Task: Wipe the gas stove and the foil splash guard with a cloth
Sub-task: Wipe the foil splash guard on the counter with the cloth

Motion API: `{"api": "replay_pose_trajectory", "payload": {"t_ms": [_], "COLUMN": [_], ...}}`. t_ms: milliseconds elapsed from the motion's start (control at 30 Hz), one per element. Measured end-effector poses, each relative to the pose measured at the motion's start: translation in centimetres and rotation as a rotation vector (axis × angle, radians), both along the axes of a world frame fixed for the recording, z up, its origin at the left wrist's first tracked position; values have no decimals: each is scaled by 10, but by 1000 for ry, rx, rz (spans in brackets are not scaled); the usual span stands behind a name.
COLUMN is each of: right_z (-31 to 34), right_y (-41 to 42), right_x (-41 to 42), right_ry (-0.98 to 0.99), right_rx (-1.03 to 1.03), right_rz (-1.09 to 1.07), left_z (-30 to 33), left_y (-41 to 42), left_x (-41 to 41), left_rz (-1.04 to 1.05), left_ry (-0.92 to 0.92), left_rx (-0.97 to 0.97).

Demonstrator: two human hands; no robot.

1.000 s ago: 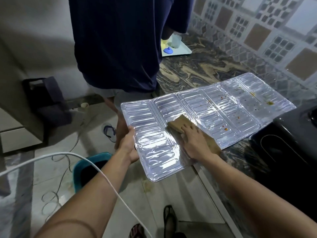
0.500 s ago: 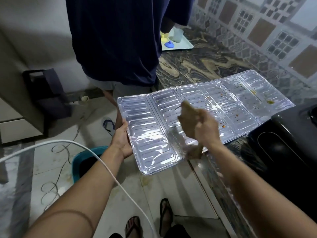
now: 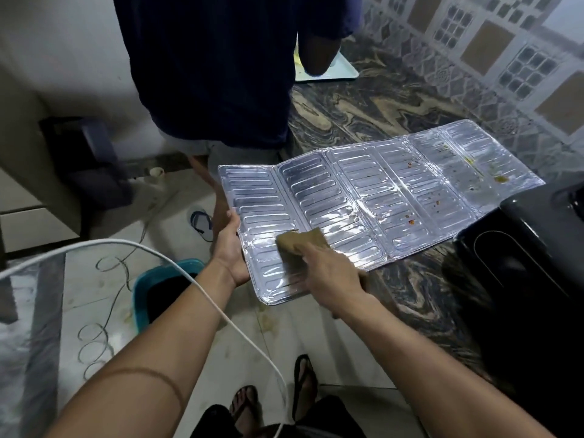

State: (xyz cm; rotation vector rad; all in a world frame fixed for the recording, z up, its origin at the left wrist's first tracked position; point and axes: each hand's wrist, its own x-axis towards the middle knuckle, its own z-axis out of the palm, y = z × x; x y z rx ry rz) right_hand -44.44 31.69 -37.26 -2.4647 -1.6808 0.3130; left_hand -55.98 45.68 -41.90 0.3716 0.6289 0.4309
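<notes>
Both hands grip: left hand (image 3: 230, 255) foil splash guard (image 3: 363, 203), right hand (image 3: 328, 276) cloth (image 3: 301, 241).

Lighting is dim and even indoors, with a cool cast. The foil splash guard (image 3: 363, 200) is the brightest surface: glare shows as white streaks along its central fold and near its lower edge, washing out the embossed ribs there. Beyond the guard's right end, the black appliance (image 3: 521, 248) falls into deep shadow with little detail. The counter (image 3: 395, 102) behind the guard reads darker than the pale floor (image 3: 221, 343) below it. The brown cloth (image 3: 300, 241) and right hand (image 3: 328, 279) on the guard's near corner are softened by motion blur. Wide-angle distortion bends the wall tiles (image 3: 505, 58) above the guard and stretches the forearms at the bottom edge.
</notes>
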Motion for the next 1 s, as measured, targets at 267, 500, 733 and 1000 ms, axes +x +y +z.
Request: {"api": "replay_pose_trajectory", "payload": {"t_ms": [267,500,733,1000], "right_z": [46,5,-13,28], "right_y": [16,38,40,-8], "right_x": [55,62,-13,-15], "right_ry": [64,171,277,165], "right_rx": [283,84,135,-24], "right_rz": [-444,-277,53,319], "left_z": [7,16,14,11], "left_y": [-3,-7,-1,7], "left_x": [-2,0,2,-1], "left_rz": [35,25,6,67], "left_ry": [-33,-32,-18,-31], "left_rx": [2,-20,-15,-14]}}
